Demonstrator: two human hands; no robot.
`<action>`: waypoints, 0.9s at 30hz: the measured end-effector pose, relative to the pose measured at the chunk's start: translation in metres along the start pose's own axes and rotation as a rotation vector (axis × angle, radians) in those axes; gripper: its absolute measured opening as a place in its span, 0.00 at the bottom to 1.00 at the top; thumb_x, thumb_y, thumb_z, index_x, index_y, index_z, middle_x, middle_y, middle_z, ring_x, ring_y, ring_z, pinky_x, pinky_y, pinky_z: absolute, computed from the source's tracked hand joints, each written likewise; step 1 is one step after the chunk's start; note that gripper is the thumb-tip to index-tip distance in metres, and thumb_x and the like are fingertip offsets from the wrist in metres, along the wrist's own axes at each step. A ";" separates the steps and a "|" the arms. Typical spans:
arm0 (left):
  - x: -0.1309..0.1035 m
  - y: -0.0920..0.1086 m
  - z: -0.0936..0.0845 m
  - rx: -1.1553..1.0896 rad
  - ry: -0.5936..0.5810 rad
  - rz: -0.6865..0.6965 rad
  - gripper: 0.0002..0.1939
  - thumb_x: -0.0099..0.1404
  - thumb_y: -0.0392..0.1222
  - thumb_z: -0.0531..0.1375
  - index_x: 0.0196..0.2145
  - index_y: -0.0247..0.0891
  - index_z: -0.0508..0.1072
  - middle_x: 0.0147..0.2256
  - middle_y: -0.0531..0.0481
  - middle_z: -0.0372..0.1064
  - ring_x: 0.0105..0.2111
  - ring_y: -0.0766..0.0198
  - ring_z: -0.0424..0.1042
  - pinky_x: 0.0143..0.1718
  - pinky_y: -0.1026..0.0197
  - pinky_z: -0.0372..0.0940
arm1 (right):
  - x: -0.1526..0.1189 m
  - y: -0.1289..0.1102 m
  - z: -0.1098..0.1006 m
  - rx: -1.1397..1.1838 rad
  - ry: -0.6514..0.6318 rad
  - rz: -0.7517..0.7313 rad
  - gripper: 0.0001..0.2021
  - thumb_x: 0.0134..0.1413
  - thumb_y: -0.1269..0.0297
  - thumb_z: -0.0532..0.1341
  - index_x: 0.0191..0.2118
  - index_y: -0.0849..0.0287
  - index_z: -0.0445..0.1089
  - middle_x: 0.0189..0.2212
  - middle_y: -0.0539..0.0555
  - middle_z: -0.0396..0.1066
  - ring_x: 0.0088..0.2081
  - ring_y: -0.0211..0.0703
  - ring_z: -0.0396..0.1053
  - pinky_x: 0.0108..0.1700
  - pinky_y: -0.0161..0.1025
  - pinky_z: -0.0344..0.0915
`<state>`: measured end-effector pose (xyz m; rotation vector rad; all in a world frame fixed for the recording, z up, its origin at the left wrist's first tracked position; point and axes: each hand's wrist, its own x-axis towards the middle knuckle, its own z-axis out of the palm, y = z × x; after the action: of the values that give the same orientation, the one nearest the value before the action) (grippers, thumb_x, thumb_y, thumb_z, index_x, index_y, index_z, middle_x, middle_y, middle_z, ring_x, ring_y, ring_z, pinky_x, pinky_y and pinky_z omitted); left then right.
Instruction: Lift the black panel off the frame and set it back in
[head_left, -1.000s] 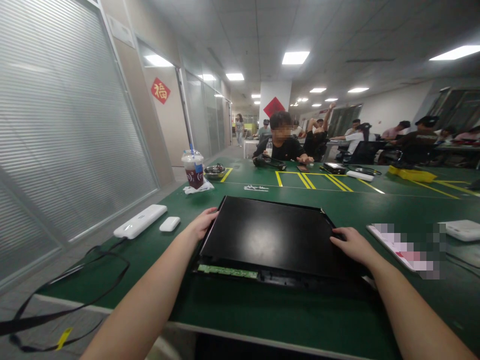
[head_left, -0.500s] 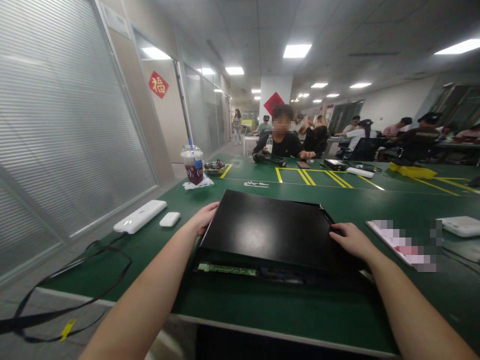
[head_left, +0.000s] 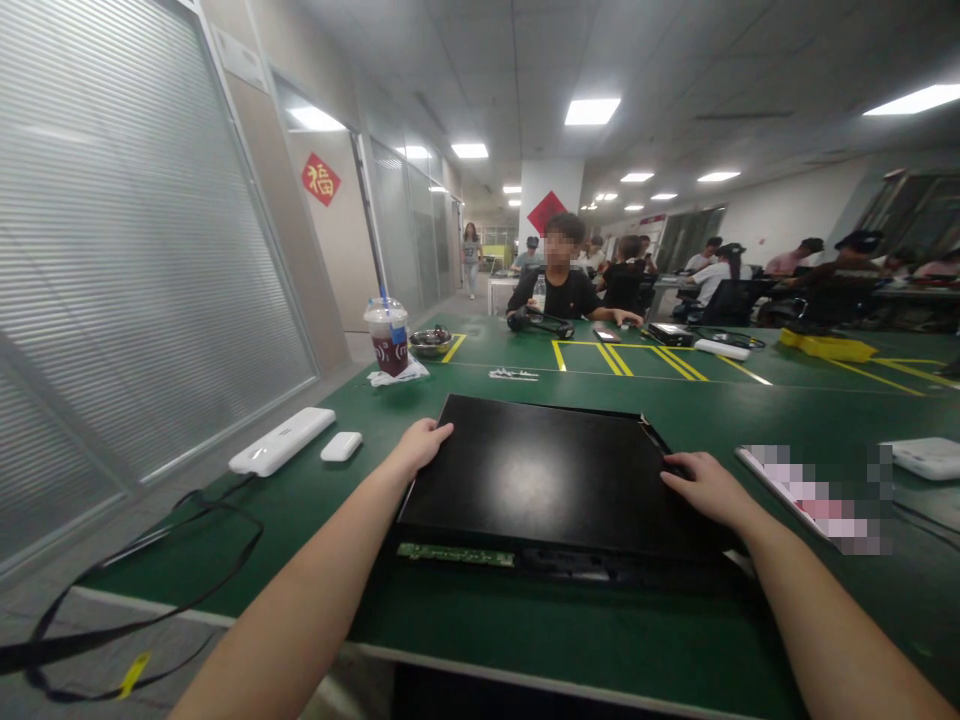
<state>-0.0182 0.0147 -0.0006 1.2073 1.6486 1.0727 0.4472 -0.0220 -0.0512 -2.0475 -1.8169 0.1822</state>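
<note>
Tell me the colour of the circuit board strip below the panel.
Green circuit board strip, seen in the head view.

Open tabletop [head_left: 555, 615] nearside of the black panel [head_left: 540, 475], white case [head_left: 342, 447] an obstacle farther left

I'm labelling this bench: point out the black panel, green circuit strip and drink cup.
Black panel [head_left: 540, 470]: head view, middle of its face.
Green circuit strip [head_left: 456, 555]: head view, its middle.
Drink cup [head_left: 389, 352]: head view, lettered side.

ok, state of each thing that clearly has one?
Black display panel, held at both sides
Left hand, gripping panel's left edge
Right hand, gripping panel's right edge
Green circuit board, exposed
Drink cup, lidded, upright, part-full
White power bank, cabled
Metal bowl, holding dark items
</note>
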 end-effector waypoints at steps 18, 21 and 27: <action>0.000 0.005 0.002 -0.281 -0.007 0.202 0.13 0.57 0.50 0.65 0.30 0.39 0.72 0.26 0.54 0.71 0.27 0.63 0.69 0.32 0.64 0.63 | -0.003 -0.007 -0.014 0.563 0.044 0.150 0.17 0.52 0.49 0.61 0.36 0.55 0.79 0.36 0.57 0.80 0.41 0.57 0.77 0.44 0.47 0.72; 0.001 0.008 0.000 -0.346 -0.010 0.152 0.11 0.56 0.48 0.66 0.30 0.38 0.72 0.26 0.54 0.72 0.27 0.63 0.71 0.31 0.64 0.64 | -0.004 -0.008 -0.018 0.773 0.090 0.205 0.17 0.48 0.51 0.64 0.40 0.55 0.78 0.37 0.56 0.80 0.43 0.57 0.77 0.45 0.48 0.73; 0.009 0.008 -0.006 -0.284 0.047 0.030 0.08 0.57 0.45 0.66 0.28 0.38 0.73 0.22 0.53 0.72 0.24 0.62 0.72 0.27 0.64 0.64 | -0.016 -0.030 -0.035 0.993 0.025 0.088 0.27 0.57 0.50 0.54 0.58 0.56 0.69 0.40 0.57 0.79 0.44 0.56 0.78 0.47 0.51 0.73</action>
<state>-0.0233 0.0240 0.0077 1.0300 1.4573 1.3126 0.4291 -0.0425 -0.0109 -1.3784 -1.2091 0.8746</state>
